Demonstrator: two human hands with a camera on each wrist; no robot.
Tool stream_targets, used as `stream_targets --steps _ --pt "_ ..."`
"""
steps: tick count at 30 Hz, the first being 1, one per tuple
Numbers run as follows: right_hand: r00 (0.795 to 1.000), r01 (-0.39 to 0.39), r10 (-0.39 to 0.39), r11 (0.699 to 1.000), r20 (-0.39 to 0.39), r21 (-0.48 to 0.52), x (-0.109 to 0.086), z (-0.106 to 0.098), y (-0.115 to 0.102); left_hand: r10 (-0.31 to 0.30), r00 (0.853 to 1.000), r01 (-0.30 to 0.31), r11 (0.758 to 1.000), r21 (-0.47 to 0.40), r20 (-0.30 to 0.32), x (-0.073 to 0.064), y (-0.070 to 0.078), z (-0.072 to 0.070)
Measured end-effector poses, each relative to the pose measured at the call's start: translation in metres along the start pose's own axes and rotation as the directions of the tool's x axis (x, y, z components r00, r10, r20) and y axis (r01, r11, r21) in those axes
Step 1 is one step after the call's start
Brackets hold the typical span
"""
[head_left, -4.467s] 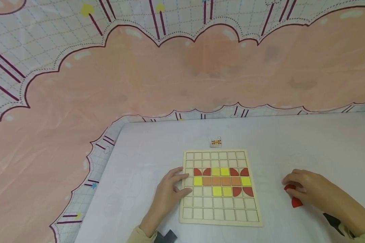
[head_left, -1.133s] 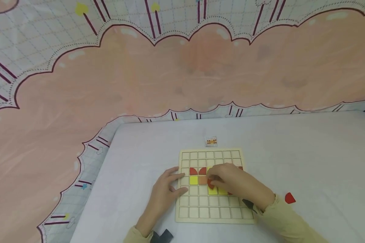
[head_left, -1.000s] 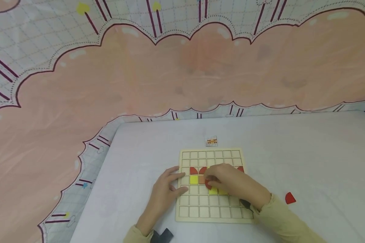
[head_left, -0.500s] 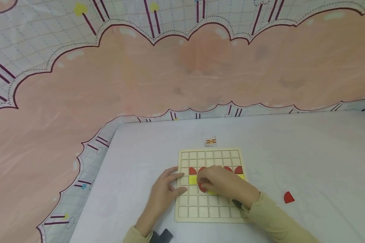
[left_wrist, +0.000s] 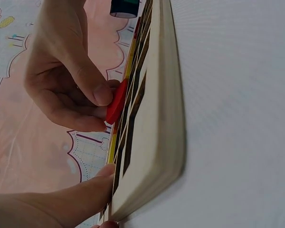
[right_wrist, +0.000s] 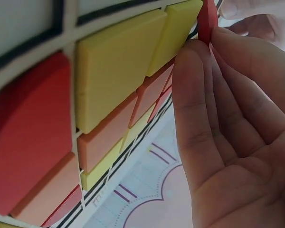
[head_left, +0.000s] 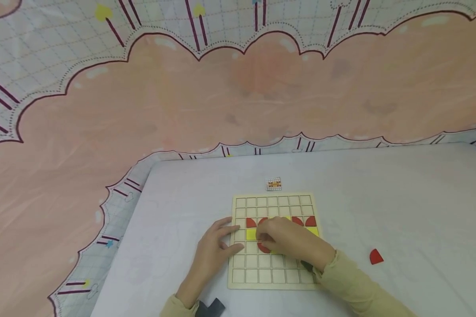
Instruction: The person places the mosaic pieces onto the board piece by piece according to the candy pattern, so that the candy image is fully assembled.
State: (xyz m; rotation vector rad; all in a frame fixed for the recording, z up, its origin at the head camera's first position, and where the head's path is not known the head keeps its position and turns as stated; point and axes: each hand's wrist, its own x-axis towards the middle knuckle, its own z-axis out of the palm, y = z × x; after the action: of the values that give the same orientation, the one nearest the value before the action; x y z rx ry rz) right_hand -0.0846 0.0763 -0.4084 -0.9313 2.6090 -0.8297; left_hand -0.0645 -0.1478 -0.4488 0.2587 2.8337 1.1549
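A pale wooden grid board [head_left: 264, 276] lies on the white table, its middle rows filled with red quarter-circle, yellow square and orange square tiles, partly hidden by my right hand. My right hand [head_left: 287, 237] pinches a red quarter-circle tile [left_wrist: 116, 105] between thumb and fingers, right at a cell just left of the lower yellow squares. The right wrist view shows that tile standing tilted beside a yellow square tile [right_wrist: 179, 35]. My left hand [head_left: 214, 244] rests on the board's left edge, fingers spread, fingertips and thumb on the rim.
Another red quarter-circle tile [head_left: 376, 256] lies loose on the table to the right. A small printed pattern card [head_left: 273, 184] sits just beyond the board's far edge. A patterned pink cloth [head_left: 182, 101] covers the area behind the table.
Earlier, my right hand was at two red tiles on the right. It has brought one over the board, then slid left and lowered it to a cell. My left hand has stayed at the edge.
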Motion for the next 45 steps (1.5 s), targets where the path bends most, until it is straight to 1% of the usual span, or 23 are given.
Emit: stream_targets --steps 8,14,19,25,30,36,41,45 --pt "1.000 0.005 -0.005 1.000 -0.016 -0.012 -0.001 0.001 0.000 -0.005 1.000 0.005 1.000 -0.014 0.006 0.000 0.001 0.000" --pt "0.999 0.031 -0.032 0.999 -0.030 -0.043 0.000 0.002 0.001 -0.003 1.000 0.003 1.000 -0.019 0.009 0.000 0.001 -0.001" --pt "0.999 0.034 -0.036 0.997 -0.030 -0.071 0.000 0.002 0.001 -0.004 1.000 0.004 1.000 -0.017 0.008 0.000 0.001 0.000" --pt "0.999 0.029 -0.031 0.996 -0.024 -0.082 -0.001 0.003 0.003 -0.004 1.000 0.004 1.000 -0.017 0.007 0.000 0.000 0.000" --pt "0.999 0.026 -0.028 0.995 -0.026 -0.091 -0.005 0.001 0.003 -0.011 1.000 0.011 0.999 -0.030 0.015 0.000 0.001 -0.001" --pt "0.997 0.039 -0.045 0.995 -0.066 -0.087 -0.013 0.000 0.003 -0.015 1.000 0.015 0.999 -0.030 0.013 0.000 0.001 -0.001" --pt "0.994 0.036 -0.049 0.991 -0.101 -0.128 -0.022 -0.004 0.004 -0.013 1.000 0.013 1.000 -0.024 0.010 -0.001 0.002 -0.001" --pt "0.995 0.013 -0.029 0.985 -0.093 -0.171 -0.030 -0.009 0.005 -0.013 1.000 0.013 1.000 -0.022 0.012 -0.001 0.002 -0.001"
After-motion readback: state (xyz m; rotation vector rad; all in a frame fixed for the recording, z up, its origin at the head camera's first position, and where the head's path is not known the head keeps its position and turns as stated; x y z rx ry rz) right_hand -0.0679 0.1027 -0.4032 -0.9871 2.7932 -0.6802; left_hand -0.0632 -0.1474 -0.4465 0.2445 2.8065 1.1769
